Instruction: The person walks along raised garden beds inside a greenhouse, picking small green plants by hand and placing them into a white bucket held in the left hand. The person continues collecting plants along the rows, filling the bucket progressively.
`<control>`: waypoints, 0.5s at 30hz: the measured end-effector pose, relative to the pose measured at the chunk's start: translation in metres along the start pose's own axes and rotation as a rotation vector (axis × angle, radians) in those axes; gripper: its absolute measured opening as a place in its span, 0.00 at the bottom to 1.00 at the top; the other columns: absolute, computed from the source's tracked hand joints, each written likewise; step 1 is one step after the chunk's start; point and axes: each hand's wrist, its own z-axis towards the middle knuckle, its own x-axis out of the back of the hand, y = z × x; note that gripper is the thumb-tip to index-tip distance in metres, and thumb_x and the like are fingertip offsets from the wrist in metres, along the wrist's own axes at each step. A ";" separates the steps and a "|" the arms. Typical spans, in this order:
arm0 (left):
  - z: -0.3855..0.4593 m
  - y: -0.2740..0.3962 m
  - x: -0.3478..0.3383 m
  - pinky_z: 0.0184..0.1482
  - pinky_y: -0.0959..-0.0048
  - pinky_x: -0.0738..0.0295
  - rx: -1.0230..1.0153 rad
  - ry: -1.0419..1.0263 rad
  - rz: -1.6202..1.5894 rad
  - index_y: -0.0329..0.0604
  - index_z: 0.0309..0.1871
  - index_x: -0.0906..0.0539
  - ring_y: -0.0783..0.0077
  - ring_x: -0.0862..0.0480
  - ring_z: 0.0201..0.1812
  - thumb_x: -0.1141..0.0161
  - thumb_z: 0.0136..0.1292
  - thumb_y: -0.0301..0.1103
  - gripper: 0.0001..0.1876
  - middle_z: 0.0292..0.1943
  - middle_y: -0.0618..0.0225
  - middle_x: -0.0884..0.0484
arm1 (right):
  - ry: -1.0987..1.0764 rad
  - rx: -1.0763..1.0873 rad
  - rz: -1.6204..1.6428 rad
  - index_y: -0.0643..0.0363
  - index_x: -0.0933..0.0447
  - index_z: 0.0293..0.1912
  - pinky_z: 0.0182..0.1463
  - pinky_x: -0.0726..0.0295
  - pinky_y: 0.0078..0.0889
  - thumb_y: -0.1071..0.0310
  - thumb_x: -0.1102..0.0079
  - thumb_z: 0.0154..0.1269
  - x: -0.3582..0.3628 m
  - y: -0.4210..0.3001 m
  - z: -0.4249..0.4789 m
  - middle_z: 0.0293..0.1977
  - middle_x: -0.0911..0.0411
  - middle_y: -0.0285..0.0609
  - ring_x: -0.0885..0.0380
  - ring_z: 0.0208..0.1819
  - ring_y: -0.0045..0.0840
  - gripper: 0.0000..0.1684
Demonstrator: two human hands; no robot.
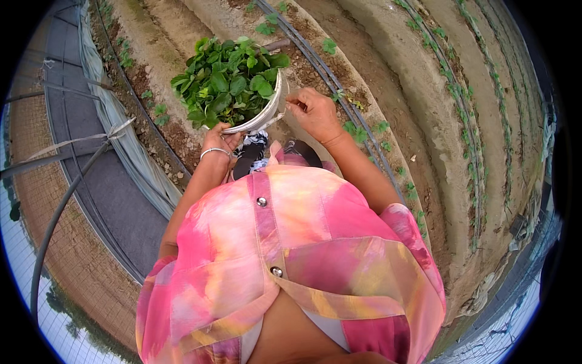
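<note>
A white plastic bucket (268, 113) heaped with green leafy seedlings (227, 77), which look like strawberry plants, is in front of me. My left hand (223, 139), with a silver bangle at the wrist, grips the near left part of its rim. Beside the bucket's right side is my right hand (314, 113), its fingers curled and the thumb near the index finger. Its fingertips are at the thin bucket handle (278, 117); whether they pinch it cannot be made out. The bucket's base is out of sight.
Soil beds with young plants (357, 132) and black drip lines (318, 63) run along my right. To my left are plastic sheeting (132, 150), dark ground cloth (104, 182) and a curved metal pipe (54, 218). My shoes (251, 150) are just below the bucket.
</note>
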 end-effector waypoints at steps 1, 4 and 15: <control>-0.001 -0.005 -0.008 0.24 0.79 0.20 0.002 0.027 0.026 0.33 0.27 0.32 0.61 0.19 0.26 0.47 0.50 0.27 0.07 0.26 0.52 0.23 | 0.010 0.054 0.029 0.57 0.25 0.27 0.30 0.27 0.30 0.66 0.42 0.47 -0.003 -0.007 0.007 0.25 0.26 0.41 0.25 0.27 0.32 0.06; -0.001 -0.023 -0.038 0.25 0.78 0.22 -0.003 0.038 0.081 0.38 0.26 0.28 0.67 0.21 0.22 0.50 0.55 0.30 0.06 0.25 0.59 0.23 | -0.004 0.075 -0.008 0.58 0.25 0.29 0.29 0.28 0.25 0.70 0.41 0.47 0.012 -0.006 0.024 0.26 0.26 0.40 0.26 0.25 0.28 0.06; -0.001 -0.018 -0.045 0.29 0.69 0.22 -0.006 0.023 0.090 0.38 0.26 0.28 0.63 0.22 0.25 0.54 0.57 0.31 0.08 0.25 0.60 0.24 | 0.058 0.181 -0.329 0.55 0.29 0.29 0.26 0.30 0.31 0.66 0.37 0.43 -0.028 -0.032 0.046 0.22 0.29 0.37 0.28 0.26 0.30 0.11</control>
